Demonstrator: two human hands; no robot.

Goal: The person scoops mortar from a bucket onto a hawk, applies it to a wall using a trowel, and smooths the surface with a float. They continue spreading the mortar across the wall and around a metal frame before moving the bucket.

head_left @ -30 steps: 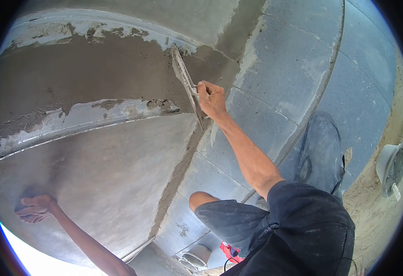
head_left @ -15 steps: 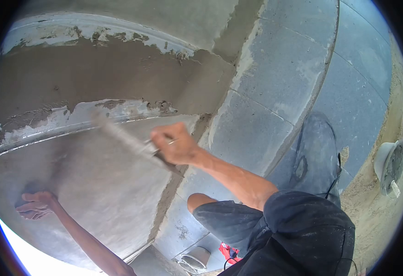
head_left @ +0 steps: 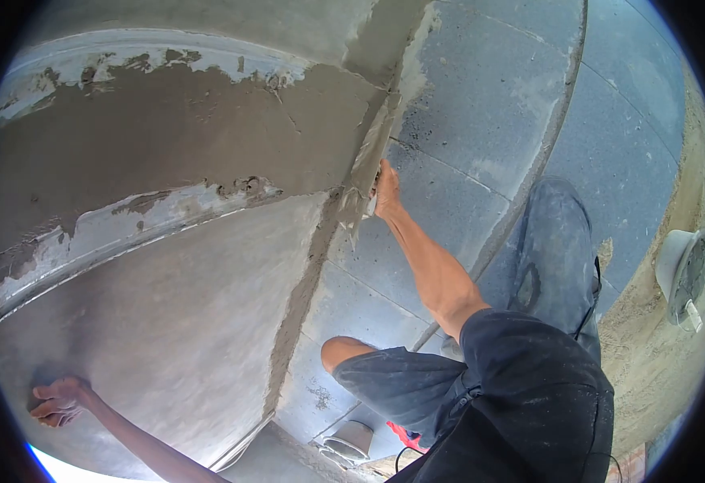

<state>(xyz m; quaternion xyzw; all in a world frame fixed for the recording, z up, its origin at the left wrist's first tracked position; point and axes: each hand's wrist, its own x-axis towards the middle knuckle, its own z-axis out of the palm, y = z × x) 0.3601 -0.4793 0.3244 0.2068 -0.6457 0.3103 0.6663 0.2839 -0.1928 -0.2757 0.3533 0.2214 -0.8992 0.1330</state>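
Observation:
My right hand (head_left: 388, 190) is wrapped around the handle of a plastering trowel (head_left: 371, 153). Its long blade, smeared with wet mortar, lies along the corner where the wall meets the tiled floor, at the end of a brown wet plaster band (head_left: 232, 133). Part of the handle is hidden by my fingers. At the lower left, my left hand (head_left: 59, 401) rests against the smooth grey wall (head_left: 167, 298), its fingers loosely bent and apart, with nothing visible in them.
Pale, plaster-smeared strips (head_left: 139, 211) edge the wet band. Grey-blue floor tiles (head_left: 457, 201) run beside the wall. A bucket (head_left: 680, 270) stands at the far right and another bucket (head_left: 351, 439) at the bottom, near a red object (head_left: 406, 435). My bent knees occupy the lower middle.
My right hand and the trowel have swung up and right, from in front of the wall to the wall-floor corner. The view has shifted slightly; my left hand stays on the wall.

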